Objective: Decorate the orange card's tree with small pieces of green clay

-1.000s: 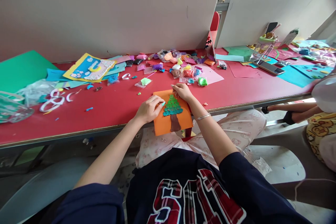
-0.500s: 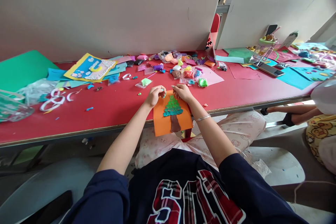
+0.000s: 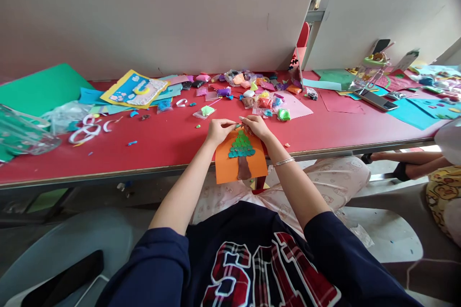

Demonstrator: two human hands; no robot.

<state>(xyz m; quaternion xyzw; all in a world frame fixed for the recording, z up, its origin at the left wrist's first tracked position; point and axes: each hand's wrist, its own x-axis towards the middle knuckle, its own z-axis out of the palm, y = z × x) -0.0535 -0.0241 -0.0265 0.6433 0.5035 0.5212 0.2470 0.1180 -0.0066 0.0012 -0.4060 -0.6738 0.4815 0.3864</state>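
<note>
An orange card [image 3: 225,165] lies at the front edge of the red table, its lower part jutting out over my lap. On it is a clay tree [image 3: 241,146] with a brown trunk and a crown of small discs, teal below and bright green above. My left hand [image 3: 221,130] is closed in a pinch above the treetop, with a tiny greenish bit at its fingertips that I cannot make out clearly. Fingertip to fingertip with it, my right hand [image 3: 256,127] is also pinched; what it holds, if anything, is hidden.
Bagged coloured clay [image 3: 264,101] is heaped beyond the card, with an opened green clay packet [image 3: 206,111] nearer. Left are a yellow-bordered picture [image 3: 135,88], white strips [image 3: 88,129] and a clear container [image 3: 29,129]. A phone [image 3: 375,100] and cup [image 3: 370,72] stand right, near another person's legs [image 3: 414,158].
My hands have come together, the left moving right until its fingertips meet those of the right above the card's top. The whole view has shifted slightly.
</note>
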